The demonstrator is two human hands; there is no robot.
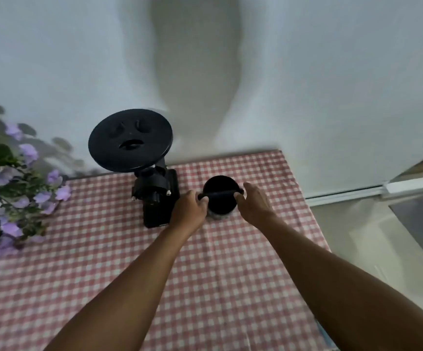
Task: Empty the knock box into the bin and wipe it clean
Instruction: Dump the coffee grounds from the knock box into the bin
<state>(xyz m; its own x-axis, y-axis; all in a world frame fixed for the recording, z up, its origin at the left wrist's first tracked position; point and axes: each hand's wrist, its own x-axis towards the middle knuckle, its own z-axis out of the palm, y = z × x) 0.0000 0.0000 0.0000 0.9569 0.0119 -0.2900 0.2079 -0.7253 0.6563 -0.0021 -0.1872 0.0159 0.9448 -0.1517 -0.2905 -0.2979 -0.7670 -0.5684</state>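
The knock box (221, 198) is a round black cup with a black bar across its open top. It stands on the red-and-white checked tablecloth (205, 274) near the table's far edge. My left hand (189, 210) curls around the box's left side, fingers at the bar's left end. On the box's right side my right hand (254, 203) rests with its fingers against the wall below the bar's right end. The inside of the box is dark; I cannot tell what it holds. No bin or cloth is in view.
A black coffee grinder (154, 188) with a wide round lid (130, 141) stands just left of the knock box. Purple flowers (8, 188) crowd the table's left side. A white wall rises behind. The table's right edge drops to a pale floor (357, 236).
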